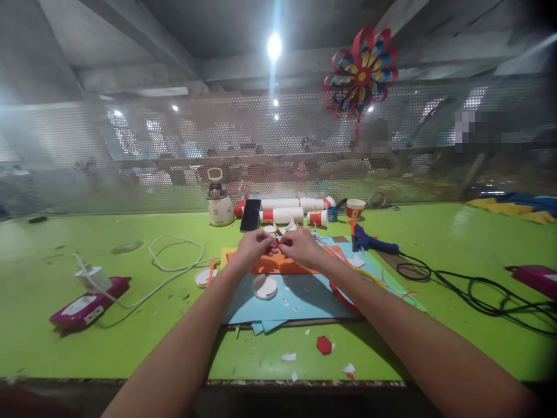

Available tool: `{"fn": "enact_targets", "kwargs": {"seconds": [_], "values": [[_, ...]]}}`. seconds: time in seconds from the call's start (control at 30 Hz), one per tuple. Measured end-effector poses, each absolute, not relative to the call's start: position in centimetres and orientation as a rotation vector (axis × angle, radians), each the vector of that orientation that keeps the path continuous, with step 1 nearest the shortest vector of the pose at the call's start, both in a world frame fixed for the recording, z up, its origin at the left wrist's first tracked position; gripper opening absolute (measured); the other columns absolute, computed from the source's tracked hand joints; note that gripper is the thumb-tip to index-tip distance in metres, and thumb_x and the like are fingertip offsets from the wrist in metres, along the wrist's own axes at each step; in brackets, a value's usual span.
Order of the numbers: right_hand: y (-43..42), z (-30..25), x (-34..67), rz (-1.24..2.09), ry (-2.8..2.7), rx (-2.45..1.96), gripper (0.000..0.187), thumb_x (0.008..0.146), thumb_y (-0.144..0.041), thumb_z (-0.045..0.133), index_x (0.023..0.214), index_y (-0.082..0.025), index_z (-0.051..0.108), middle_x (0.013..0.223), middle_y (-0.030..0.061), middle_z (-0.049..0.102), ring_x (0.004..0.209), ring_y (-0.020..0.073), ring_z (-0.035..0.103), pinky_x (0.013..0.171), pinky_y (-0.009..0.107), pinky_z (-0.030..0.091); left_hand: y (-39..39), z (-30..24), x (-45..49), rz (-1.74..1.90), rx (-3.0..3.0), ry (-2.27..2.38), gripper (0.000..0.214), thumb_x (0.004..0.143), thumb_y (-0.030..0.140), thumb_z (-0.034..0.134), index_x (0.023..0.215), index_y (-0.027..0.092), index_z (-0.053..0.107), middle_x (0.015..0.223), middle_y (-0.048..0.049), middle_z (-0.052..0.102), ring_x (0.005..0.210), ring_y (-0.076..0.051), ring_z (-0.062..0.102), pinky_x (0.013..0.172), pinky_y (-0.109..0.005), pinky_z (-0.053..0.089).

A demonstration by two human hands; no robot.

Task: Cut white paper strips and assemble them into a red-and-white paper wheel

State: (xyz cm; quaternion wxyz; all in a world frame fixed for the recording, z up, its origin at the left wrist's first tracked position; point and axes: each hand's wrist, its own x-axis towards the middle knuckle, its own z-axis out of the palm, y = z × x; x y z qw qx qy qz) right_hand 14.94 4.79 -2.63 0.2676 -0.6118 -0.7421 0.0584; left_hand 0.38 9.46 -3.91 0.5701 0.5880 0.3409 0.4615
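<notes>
My left hand (253,244) and my right hand (299,245) meet over the middle of the green table (130,325), fingers pinched together on a small red and white paper piece (275,240). Under them lie an orange paper sheet (278,266) and light blue sheets (300,299). A white paper disc (265,287) rests on the blue sheet just below my left hand. Both forearms stretch forward from the near edge.
A blue glue gun (369,241) with a black cable (470,290) lies to the right. White tubes (287,209), a black phone (251,215), a small cup (355,208) and a white bottle (220,206) stand behind. A charger with white cord (93,277) sits left. A paper pinwheel (361,72) hangs on the mesh.
</notes>
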Motion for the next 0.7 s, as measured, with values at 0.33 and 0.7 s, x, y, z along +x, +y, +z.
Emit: {"fn": "enact_targets", "kwargs": {"seconds": [0.33, 0.7], "values": [[4.5, -3.1, 14.3, -0.192, -1.915, -1.599, 0.016, 0.091, -0.026, 0.053, 0.091, -0.013, 0.062, 0.088, 0.0015, 0.065, 0.074, 0.0136, 0.063, 0.067, 0.031, 0.052, 9.1, -4.5, 0.8, 1.128, 1.221, 0.806, 0.02, 0.061, 0.024, 0.075, 0.068, 0.009, 0.063, 0.063, -0.0074, 0.066, 0.057, -0.013, 0.063, 0.055, -0.024, 0.047], [3.5, -3.9, 13.3, -0.422, -2.17, -1.513, 0.012, 0.086, -0.006, 0.05, 0.091, -0.009, 0.06, 0.091, 0.0095, 0.063, 0.088, 0.0194, 0.059, 0.075, 0.032, 0.045, 8.6, -4.6, 1.2, 1.078, 1.27, 0.825, 0.013, 0.072, 0.02, 0.067, 0.076, 0.009, 0.064, 0.067, -0.0021, 0.062, 0.059, -0.01, 0.057, 0.061, -0.025, 0.048]]}}
